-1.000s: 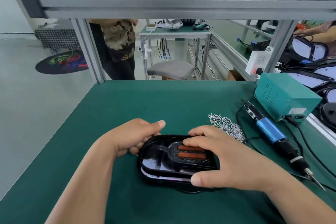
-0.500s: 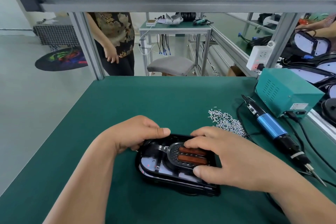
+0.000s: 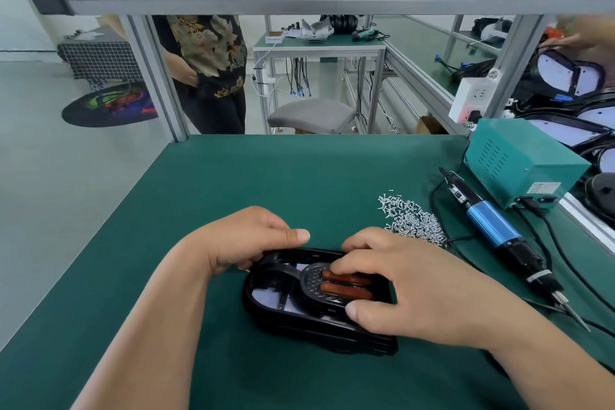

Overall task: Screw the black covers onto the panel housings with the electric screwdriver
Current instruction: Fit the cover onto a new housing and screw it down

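Gripping the black oval plastic panel housing (image 3: 276,304) with both hands, flat on the green-matted bench top (image 3: 266,183). With the left hand (image 3: 246,236): fingers curled round the housing's far left rim, thumb laid out straight along the top edge, pointing toward the right hand (image 3: 412,289). With the right hand: spread across the housing's right half, fingers bent down over the far rim, one fingertip on the two orange-brown bars (image 3: 346,291), thumb pressed against the near rim. Under the right fingers, seated inside the housing, the black perforated plastic cover (image 3: 312,280), with a narrow arm curving off toward the left hand. Just beyond the right knuckles, a loose heap of small silver screws (image 3: 412,220). Farther out to the right of that hand, lying flat and untouched, the blue-and-black electric screwdriver (image 3: 492,226), bit pointing toward the near edge. Beyond the screwdriver, a teal metal power box (image 3: 519,160). Well beyond the left hand, past the bench's far edge, a standing person in a dark patterned top (image 3: 209,50).
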